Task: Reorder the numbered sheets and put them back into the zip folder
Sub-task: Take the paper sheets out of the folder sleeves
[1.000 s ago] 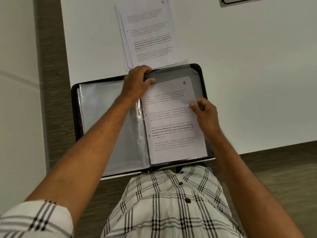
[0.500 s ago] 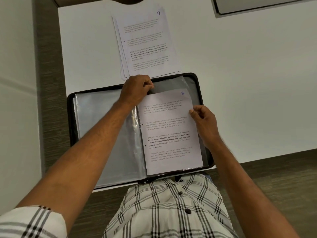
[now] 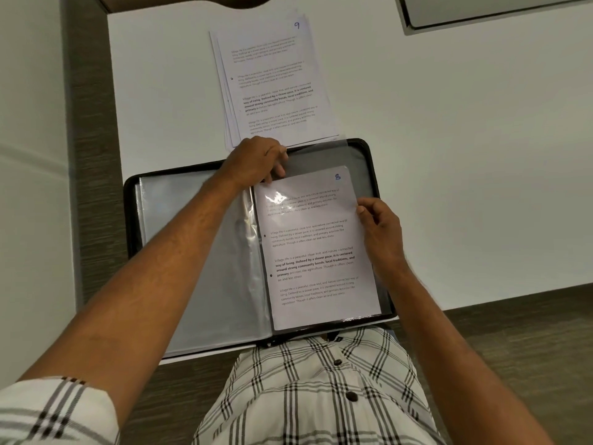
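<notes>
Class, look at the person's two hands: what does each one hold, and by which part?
Left hand pinches the clear plastic sleeve at its top edge; right hand grips the white printed sheet numbered 8 by its right edge.

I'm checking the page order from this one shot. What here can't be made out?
All in the head view:
- Sheets under the stack topped by 9: covered, numbers hidden.
- Sheet 8 small print: mostly too small; glare blots its top left.
- Left hand fingertips on the clear sleeve: partly curled under.
- Folder left pockets: hazy plastic and the arm obscure the contents.
- Grey item, top right: cut off.
</notes>
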The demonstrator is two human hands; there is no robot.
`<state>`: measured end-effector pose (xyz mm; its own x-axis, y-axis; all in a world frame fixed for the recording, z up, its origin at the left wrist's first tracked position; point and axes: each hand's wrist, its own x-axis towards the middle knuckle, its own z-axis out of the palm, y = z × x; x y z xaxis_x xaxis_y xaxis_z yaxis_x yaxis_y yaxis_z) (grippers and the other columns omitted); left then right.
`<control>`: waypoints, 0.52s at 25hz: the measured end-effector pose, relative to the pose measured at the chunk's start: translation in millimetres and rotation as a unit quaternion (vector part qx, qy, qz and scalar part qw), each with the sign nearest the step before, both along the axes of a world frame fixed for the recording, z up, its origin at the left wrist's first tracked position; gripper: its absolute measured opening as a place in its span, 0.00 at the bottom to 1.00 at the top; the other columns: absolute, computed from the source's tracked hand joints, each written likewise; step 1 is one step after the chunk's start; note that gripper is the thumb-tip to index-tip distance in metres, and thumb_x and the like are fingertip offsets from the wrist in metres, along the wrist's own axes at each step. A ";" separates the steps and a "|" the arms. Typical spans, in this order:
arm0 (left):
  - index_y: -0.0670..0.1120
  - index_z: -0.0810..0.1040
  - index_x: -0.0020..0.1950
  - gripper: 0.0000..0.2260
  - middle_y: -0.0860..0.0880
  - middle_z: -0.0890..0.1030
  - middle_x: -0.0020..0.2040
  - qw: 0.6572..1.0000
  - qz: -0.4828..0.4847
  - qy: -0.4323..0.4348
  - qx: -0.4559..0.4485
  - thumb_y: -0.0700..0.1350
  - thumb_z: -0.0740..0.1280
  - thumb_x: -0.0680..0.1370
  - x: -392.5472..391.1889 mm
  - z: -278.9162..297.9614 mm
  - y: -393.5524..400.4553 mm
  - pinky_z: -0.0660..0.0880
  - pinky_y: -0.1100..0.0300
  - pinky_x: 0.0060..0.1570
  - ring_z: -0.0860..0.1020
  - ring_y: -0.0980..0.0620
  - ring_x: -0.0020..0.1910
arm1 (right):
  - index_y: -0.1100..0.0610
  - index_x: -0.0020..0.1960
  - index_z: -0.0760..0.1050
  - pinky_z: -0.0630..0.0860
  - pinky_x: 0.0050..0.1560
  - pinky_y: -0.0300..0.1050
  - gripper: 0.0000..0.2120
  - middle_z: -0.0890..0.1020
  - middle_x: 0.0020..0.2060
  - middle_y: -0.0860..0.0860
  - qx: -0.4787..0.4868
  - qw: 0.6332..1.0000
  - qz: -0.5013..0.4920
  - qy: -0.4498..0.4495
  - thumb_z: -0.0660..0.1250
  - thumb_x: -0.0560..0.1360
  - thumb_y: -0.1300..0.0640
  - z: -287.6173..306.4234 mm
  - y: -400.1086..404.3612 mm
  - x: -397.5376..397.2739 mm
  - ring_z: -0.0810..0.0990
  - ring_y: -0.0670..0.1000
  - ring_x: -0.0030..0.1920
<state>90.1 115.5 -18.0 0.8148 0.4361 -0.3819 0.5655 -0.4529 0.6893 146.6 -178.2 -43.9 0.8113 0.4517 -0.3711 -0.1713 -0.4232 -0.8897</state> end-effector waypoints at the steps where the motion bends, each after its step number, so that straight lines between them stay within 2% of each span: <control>1: 0.50 0.84 0.51 0.10 0.53 0.86 0.41 1.000 -0.007 0.002 0.002 0.47 0.63 0.83 1.8 0.0 0.9 0.83 0.54 0.44 0.84 0.51 0.33 | 0.51 0.58 0.79 0.84 0.48 0.41 0.08 0.85 0.51 0.45 0.003 1.000 -0.001 -0.005 0.61 0.87 0.56 1.0 0.4 -1.0 0.86 0.47 0.49; 4: 0.52 0.86 0.56 0.07 0.53 0.86 0.48 0.997 -0.067 0.030 -0.004 0.45 0.72 0.79 6.3 -1.3 4.5 0.82 0.58 0.46 0.85 0.55 0.38 | 0.51 0.59 0.80 0.82 0.46 0.37 0.08 0.85 0.51 0.44 0.010 1.000 -0.010 -0.009 0.61 0.87 0.58 2.4 1.6 -2.4 0.85 0.43 0.47; 7: 0.52 0.86 0.55 0.09 0.55 0.85 0.49 0.985 -0.152 0.076 0.002 0.46 0.76 0.75 11.5 -5.4 5.5 0.80 0.52 0.58 0.82 0.59 0.48 | 0.54 0.61 0.80 0.82 0.47 0.37 0.09 0.85 0.52 0.46 0.019 1.000 -0.015 -0.008 0.62 0.87 0.58 1.3 2.8 -3.1 0.85 0.43 0.48; 10: 0.52 0.86 0.49 0.05 0.58 0.84 0.45 0.982 -0.157 0.094 0.050 0.48 0.76 0.75 14.3 -9.0 2.7 0.75 0.43 0.63 0.81 0.58 0.47 | 0.53 0.61 0.80 0.84 0.49 0.41 0.09 0.85 0.53 0.46 0.022 1.000 -0.013 -0.006 0.62 0.87 0.57 -0.9 3.0 -3.8 0.86 0.46 0.49; 13: 0.52 0.84 0.49 0.04 0.58 0.83 0.46 0.988 -0.120 0.057 0.081 0.50 0.74 0.77 16.0 -6.7 5.6 0.66 0.42 0.69 0.79 0.55 0.50 | 0.54 0.63 0.79 0.85 0.50 0.43 0.10 0.85 0.55 0.48 0.023 1.000 -0.007 -0.001 0.62 0.87 0.55 -3.4 0.3 -2.5 0.86 0.49 0.52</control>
